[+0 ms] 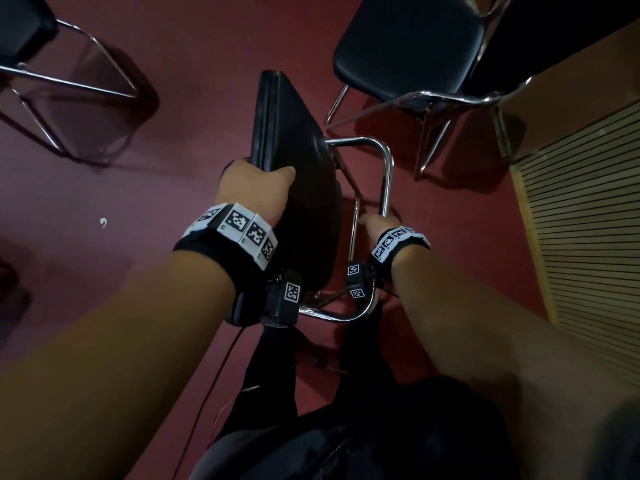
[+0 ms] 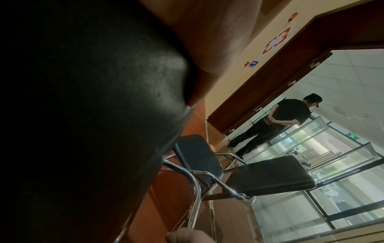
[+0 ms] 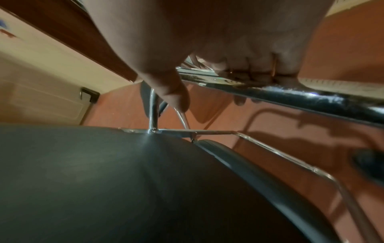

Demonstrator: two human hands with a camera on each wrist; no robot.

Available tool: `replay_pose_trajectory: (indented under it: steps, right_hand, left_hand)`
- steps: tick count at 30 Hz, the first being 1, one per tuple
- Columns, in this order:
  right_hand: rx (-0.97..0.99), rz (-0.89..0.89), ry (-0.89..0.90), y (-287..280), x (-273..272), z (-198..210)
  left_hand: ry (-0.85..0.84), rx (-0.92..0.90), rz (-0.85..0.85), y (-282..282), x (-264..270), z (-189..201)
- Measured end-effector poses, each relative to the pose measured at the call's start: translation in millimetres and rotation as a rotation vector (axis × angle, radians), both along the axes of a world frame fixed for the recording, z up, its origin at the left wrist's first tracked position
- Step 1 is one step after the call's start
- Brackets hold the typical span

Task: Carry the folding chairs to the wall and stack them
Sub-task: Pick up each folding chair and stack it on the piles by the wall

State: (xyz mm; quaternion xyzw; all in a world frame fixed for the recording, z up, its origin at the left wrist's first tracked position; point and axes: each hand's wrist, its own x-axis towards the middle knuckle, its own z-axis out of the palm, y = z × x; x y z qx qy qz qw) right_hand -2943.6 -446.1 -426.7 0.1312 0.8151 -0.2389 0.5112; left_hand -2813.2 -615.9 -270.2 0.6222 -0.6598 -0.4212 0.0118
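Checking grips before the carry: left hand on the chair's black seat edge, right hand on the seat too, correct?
Not quite. The left hand does grip the black seat edge, but the right hand holds the chrome frame tube, fingers curled round it, as the right wrist view shows.

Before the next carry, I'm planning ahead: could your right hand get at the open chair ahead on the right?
Probably not yet: the right hand grips the held chair's chrome frame; the open chair stands beyond it.

— The folded chair?
— Black padded seat tipped on edge, chrome frame at three o'clock of it.
— Others?
— Open chair at one o'clock; another at ten.
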Motion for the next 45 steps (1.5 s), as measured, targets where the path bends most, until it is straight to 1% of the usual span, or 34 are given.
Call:
replay_pose_trajectory:
  steps: [2,5,8,10,12,14,16,18,20,22,25,29,31,34,37,40,42,45]
  right_hand:
    - [-0.038,-0.034,-0.016,1.9,-0.3,-1.5]
    - [-0.054,-0.066,0.008,-0.5,-0.2,20.9]
    - [-0.109,-0.076,0.017,-7.8,7.6,59.1]
    - [-0.174,-0.121,-0.035,-14.6,15.7,79.5]
    - [-0.286,-0.111,-0.111,-33.1,30.9,103.3]
    - [-0.369,-0.031,-0.222,-61.4,51.7,121.8]
    - [-0.375,0.093,-0.257,-85.6,66.7,127.3]
    - [-0.374,0.090,-0.235,-96.6,77.0,138.3]
    - [-0.394,0.048,-0.262,-98.0,86.5,147.0]
    - [-0.414,0.060,-0.283,-97.0,90.6,149.7]
    - [-0.386,0.171,-0.220,-106.7,93.3,149.7]
    - [-0.254,0.315,0.047,-109.7,88.9,157.1]
    - [-0.229,0.361,0.129,-102.0,80.1,163.2]
    - [-0.230,0.292,0.073,-81.6,57.8,160.9]
    - [-0.233,0.219,0.027,-53.5,36.6,153.1]
    - [-0.217,0.124,0.062,-19.6,26.1,173.9]
    - [-0.206,0.030,0.109,6.2,21.8,187.3]
    - [-0.198,-0.204,0.116,47.1,17.3,195.2]
  left_hand:
    - [0.013,0.002,0.004,-0.7,2.6,1.3]
    - [0.028,-0.013,0.005,-4.9,9.2,-0.6]
    - [0.044,-0.010,0.019,-11.2,20.7,-3.4]
    - [0.061,-0.001,0.033,-12.2,26.6,-3.0]
    - [0.085,0.016,0.042,-11.4,32.0,-3.4]
    - [0.073,0.055,0.010,-3.3,37.4,-2.0]
    - [0.072,0.107,-0.035,4.9,46.1,-4.9]
    - [0.076,0.164,-0.062,5.1,56.1,-4.4]
    - [0.064,0.260,-0.113,-4.5,65.9,-0.9]
    - [0.073,0.358,-0.184,-17.0,71.9,-3.0]
    - [0.074,0.412,-0.312,-28.0,77.8,-10.9]
    - [0.050,0.425,-0.491,-27.2,73.2,-22.7]
    - [0.053,0.420,-0.566,-22.0,67.4,-18.8]
    - [0.081,0.420,-0.686,-13.2,51.1,-7.7]
    - [0.054,0.432,-0.819,0.7,26.5,-7.6]
    - [0.019,0.407,-0.965,16.8,-6.3,-30.1]
    - [-0.025,0.395,-1.067,30.9,-28.3,-33.6]
    - [-0.038,0.391,-1.182,65.0,-53.8,3.4]
